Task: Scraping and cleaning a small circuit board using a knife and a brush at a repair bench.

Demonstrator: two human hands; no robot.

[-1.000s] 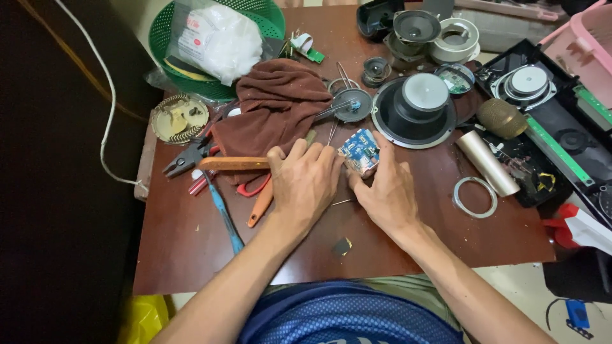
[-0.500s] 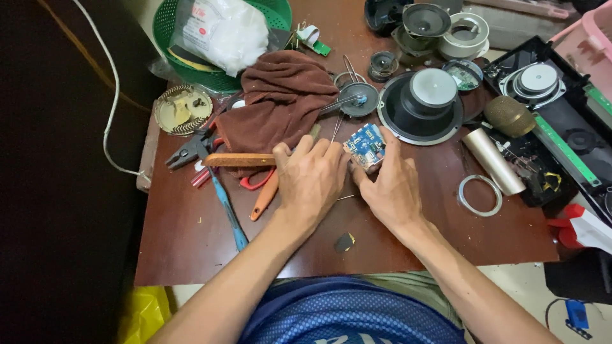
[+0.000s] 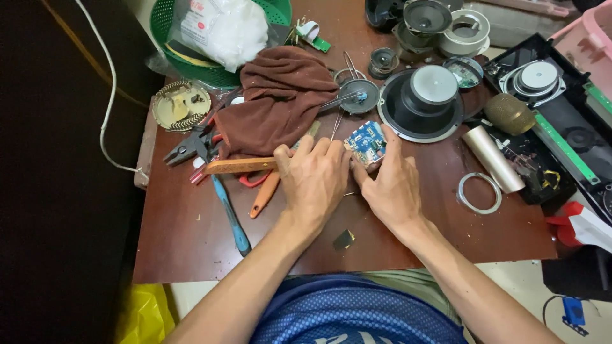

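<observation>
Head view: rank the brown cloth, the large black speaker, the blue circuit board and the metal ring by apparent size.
1. brown cloth
2. large black speaker
3. metal ring and blue circuit board: alike; the left hand and right hand partly cover the board.

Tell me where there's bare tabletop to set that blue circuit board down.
Bare wood lies along the table's near edge, left of the left hand past the blue-handled tool, and right of the right hand below the metal ring. The far half is crowded: brown cloth, speaker, pliers. Both hands hold the blue circuit board.
</observation>
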